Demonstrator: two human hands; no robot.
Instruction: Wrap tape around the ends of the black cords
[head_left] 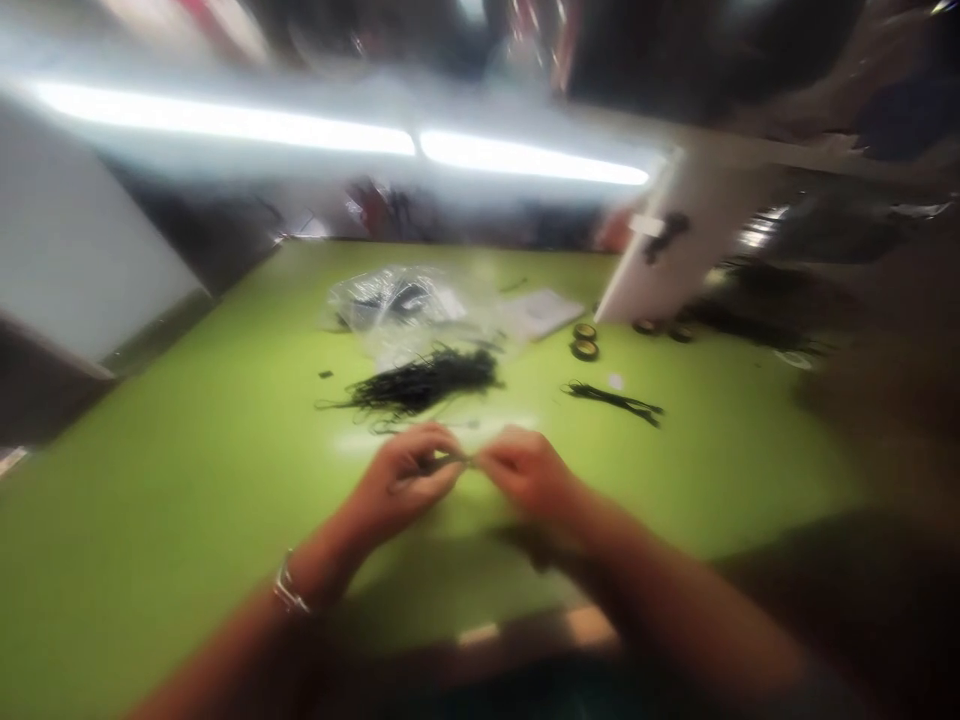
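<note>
The picture is blurred by motion. My left hand (405, 475) and my right hand (529, 472) meet fingertip to fingertip just above the green table (187, 480), both pinching a thin dark strand (454, 461) stretched between them. A bracelet sits on my left wrist. Just beyond my hands lies a loose pile of thin black strands (424, 385). A smaller bundle of black strands (615, 400) lies to the right of it.
A crumpled clear plastic bag (397, 305) lies behind the pile, with a flat white packet (540, 312) beside it. Two small dark rolls (584, 341) stand further right. A white slanted panel (675, 260) rises at the back right under a bright strip light.
</note>
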